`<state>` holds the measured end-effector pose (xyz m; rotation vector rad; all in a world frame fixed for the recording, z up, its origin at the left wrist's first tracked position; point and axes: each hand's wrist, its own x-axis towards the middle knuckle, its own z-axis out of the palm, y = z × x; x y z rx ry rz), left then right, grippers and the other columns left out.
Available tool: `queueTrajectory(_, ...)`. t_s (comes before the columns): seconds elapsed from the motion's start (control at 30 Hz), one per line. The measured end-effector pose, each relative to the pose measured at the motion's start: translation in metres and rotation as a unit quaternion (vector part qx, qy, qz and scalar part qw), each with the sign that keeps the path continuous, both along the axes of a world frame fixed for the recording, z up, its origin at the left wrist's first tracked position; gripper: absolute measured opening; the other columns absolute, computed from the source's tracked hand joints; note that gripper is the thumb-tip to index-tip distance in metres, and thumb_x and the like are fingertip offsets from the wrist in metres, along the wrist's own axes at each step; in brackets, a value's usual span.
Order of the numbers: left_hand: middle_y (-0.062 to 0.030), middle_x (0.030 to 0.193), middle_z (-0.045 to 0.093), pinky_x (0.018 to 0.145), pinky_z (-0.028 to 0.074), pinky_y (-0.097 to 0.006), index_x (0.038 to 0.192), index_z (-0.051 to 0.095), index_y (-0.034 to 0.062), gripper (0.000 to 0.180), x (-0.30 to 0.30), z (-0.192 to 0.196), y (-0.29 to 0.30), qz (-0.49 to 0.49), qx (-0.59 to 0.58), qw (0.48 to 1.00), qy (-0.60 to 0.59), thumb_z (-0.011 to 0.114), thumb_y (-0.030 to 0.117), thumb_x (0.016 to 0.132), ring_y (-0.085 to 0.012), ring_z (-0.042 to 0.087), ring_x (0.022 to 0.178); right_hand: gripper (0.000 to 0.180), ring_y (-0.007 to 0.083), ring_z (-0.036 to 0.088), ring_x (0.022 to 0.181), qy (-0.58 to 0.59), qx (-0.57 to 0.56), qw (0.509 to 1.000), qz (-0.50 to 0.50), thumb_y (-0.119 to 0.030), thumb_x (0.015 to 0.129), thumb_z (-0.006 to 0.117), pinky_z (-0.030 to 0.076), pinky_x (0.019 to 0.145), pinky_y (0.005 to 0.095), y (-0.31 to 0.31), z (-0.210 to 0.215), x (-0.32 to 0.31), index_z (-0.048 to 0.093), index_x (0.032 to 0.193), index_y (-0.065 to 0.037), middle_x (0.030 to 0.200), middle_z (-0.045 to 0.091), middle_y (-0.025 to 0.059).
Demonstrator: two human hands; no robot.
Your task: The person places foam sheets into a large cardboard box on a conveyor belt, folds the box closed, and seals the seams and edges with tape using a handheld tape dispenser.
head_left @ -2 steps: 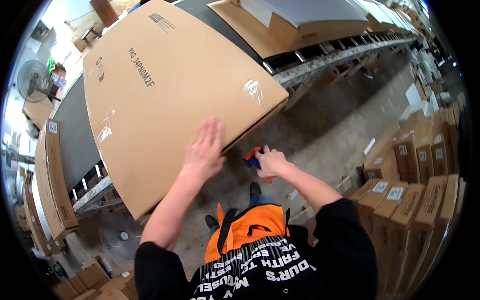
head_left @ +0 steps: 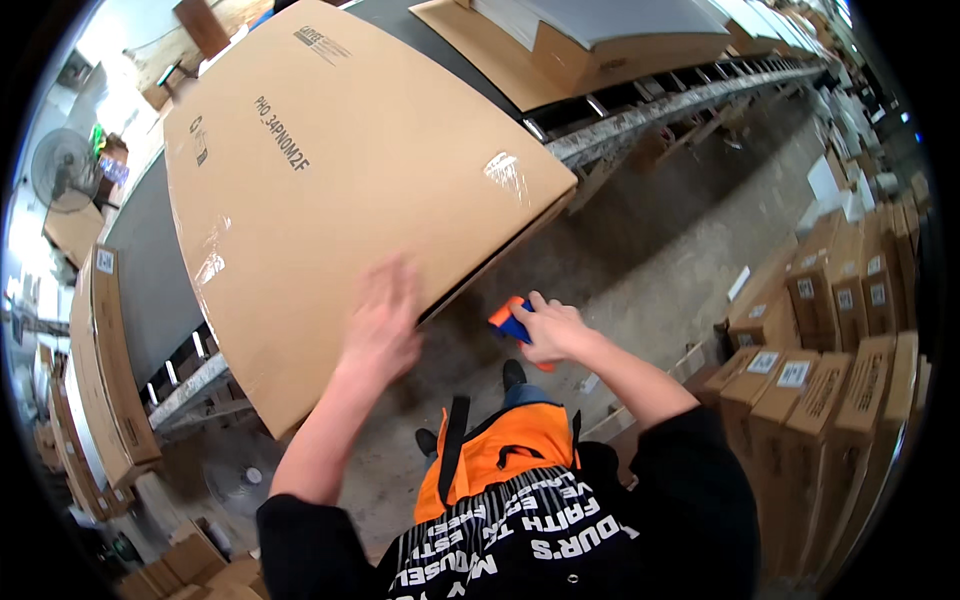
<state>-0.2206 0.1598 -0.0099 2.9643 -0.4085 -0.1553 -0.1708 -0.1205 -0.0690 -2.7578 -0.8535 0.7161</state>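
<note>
Large carton (head_left: 340, 190), upper left to centre; left hand (head_left: 383, 320) above it, fingers outstretched; right hand (head_left: 552, 328), centre, gripping orange-and-blue tool (head_left: 512, 320).

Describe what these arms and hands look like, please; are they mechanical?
No, they are a person's. The left hand and right hand are ungloved. The forearms are bare, with no cables or watch visible. Loose black sleeves reach about the elbows, part of a black shirt with white lettering in front.
</note>
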Motion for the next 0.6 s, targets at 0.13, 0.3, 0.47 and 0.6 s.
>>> queueTrajectory(0.13, -0.0322, 0.150, 0.028, 0.117, 0.024, -0.053, 0.147, 0.023, -0.0072, 0.110, -0.159, 0.004, 0.139, 0.165, 0.106, 0.980, -0.018, 0.084, 0.028, 0.062, -0.0515, 0.027, 0.138, 0.045, 0.0388, 0.065, 0.086, -0.183, 0.250, 0.950, -0.016, -0.025, 0.071, 0.065, 0.054, 0.074, 0.0482, 0.083, 0.145, -0.056, 0.061, 0.115, -0.014, 0.118, 0.054, 0.0182)
queueTrajectory(0.3, -0.0303, 0.136, 0.049, 0.111, 0.035, -0.048, 0.138, 0.041, -0.0090, 0.100, -0.159, -0.028, 0.158, 0.106, -0.011, 0.977, -0.183, 0.084, 0.041, 0.063, -0.0452, 0.045, 0.130, 0.022, 0.0250, 0.068, 0.075, -0.119, 0.064, 0.983, 0.124, -0.019, 0.061, 0.073, 0.055, 0.071, 0.0409, 0.326, 0.174, -0.025, 0.071, 0.081, -0.011, 0.083, 0.069, 0.0120)
queueTrajectory(0.47, -0.0292, 0.135, 0.051, 0.110, 0.038, -0.048, 0.135, 0.048, -0.0060, 0.092, -0.166, -0.047, 0.179, 0.090, -0.011, 0.966, -0.241, 0.082, 0.044, 0.065, -0.0444, 0.049, 0.126, 0.024, 0.0217, 0.070, 0.086, -0.190, 0.176, 0.960, 0.107, -0.025, 0.061, 0.072, 0.056, 0.070, 0.0367, 0.244, 0.107, -0.147, 0.075, 0.079, -0.010, 0.081, 0.071, 0.0128)
queueTrajectory(0.6, -0.0320, 0.135, 0.050, 0.109, 0.037, -0.051, 0.135, 0.048, -0.0052, 0.093, -0.159, -0.039, 0.163, 0.060, 0.025, 0.977, -0.202, 0.079, 0.050, 0.067, -0.0460, 0.049, 0.126, 0.029, 0.0230, 0.068, 0.093, -0.041, -0.081, 0.980, 0.178, -0.030, 0.065, 0.075, 0.055, 0.067, 0.0388, 0.263, 0.044, -0.168, 0.076, 0.088, -0.013, 0.089, 0.072, 0.0081)
